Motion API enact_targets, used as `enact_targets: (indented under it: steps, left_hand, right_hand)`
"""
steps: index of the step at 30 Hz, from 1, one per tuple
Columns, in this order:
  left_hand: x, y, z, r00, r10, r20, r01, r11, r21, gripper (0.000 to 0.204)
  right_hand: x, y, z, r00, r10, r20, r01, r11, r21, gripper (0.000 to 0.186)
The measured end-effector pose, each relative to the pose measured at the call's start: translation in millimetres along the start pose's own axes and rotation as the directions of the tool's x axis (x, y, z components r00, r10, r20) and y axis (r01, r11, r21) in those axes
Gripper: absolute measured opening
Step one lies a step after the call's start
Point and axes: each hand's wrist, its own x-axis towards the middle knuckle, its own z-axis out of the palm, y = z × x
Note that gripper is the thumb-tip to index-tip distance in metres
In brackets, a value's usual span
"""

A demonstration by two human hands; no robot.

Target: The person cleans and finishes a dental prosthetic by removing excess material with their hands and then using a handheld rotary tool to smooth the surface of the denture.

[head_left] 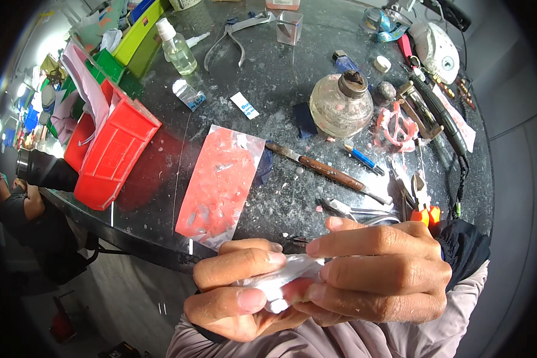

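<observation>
A small white piece (274, 280), plaster-like and irregular, is gripped between both hands close to my body at the lower middle. My left hand (235, 286) closes on its left side, with fingertips pressed against its surface. Around its right side curl the fingers of my right hand (382, 271). A pinkish area shows at its lower edge; I cannot tell whether that is part of the piece or a fingertip. Much of it is hidden by the fingers. Just beyond the hands lies a clear bag or sheet with a pink-red slab (215, 185), strewn with white scraps.
A wooden-handled wax knife (331, 173) and a blue pen-like tool (364, 160) lie mid-table. Behind them stand a round glass burner (341, 104), a pink openwork piece (397, 128) and orange-handled pliers (422, 200). A red bin (116, 152) and spray bottle (178, 51) are at left.
</observation>
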Motion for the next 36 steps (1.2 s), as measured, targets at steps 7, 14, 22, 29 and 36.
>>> enact_targets:
  steps: [7, 14, 22, 29, 36]
  left_hand:
    - [-8.3, -4.8, 2.9, 0.997, -0.011, -0.074, 0.013, 1.0, 0.021, 0.064]
    - [-8.7, -4.1, 7.3, 0.989, -0.08, -0.128, 0.062, 0.988, -0.142, 0.064]
    - [-6.5, -5.3, 5.7, 0.989, -0.054, -0.136, 0.041, 0.994, -0.101, 0.055]
    - [1.5, -11.1, 4.1, 0.988, 0.104, -0.113, -0.097, 0.993, 0.066, 0.042]
    - [-1.9, -6.3, 4.9, 0.977, -0.076, -0.201, 0.054, 0.992, -0.115, 0.071]
  right_hand:
    - [0.0, 4.1, 7.7, 0.994, -0.054, -0.09, 0.046, 0.996, -0.082, 0.022]
    - [0.2, 3.9, 6.0, 0.998, 0.001, -0.057, 0.0, 1.0, 0.015, 0.031]
    - [-5.2, 15.4, 5.7, 0.997, -0.058, -0.047, 0.062, 0.994, 0.094, 0.019]
    - [-6.6, 21.4, 2.9, 0.996, -0.083, 0.023, 0.08, 0.99, 0.115, 0.015]
    - [2.2, 16.3, -6.2, 0.984, 0.003, 0.178, -0.03, 0.988, 0.151, 0.026]
